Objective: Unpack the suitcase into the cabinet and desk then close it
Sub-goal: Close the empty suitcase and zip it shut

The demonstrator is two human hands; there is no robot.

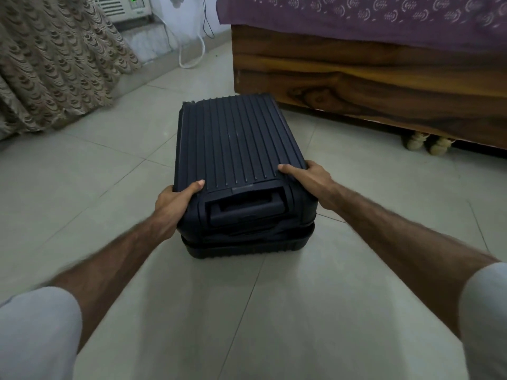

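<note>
I see both hands clamped on the near end of the suitcase [238, 149]. My left hand [175, 200] grasps its near-left corner: the thumb lies flat on the ribbed top, and the other fingers wrap down the side, out of my sight. My right hand [307, 175] grips the near-right corner the same way, thumb stretched along the top edge and fingers curled over the side wall. Neither hand is released; each is closed on the case.

The suitcase lies flat on the floor [274, 311], near the middle of the tiled area, its long side running away from me toward the bed [370, 78]. It is a dark, hard-shell case with straight parallel ribs moulded along the top. On the near face sits a recessed carry handle [245, 208], a rounded rectangular bar of the same dark plastic. Below it a seam divides the two shells; they sit together, the lower one slightly stepped out.

The floor is pale, glossy square tile with thin grout lines. The bed has a polished wood-grain side panel and a purple printed cover. A curtain [55, 64] with a scalloped beige pattern hangs at the far left. Beside it a white appliance [123, 6] shows a green lit display, too blurred to read. I can read no brand on the case.
</note>
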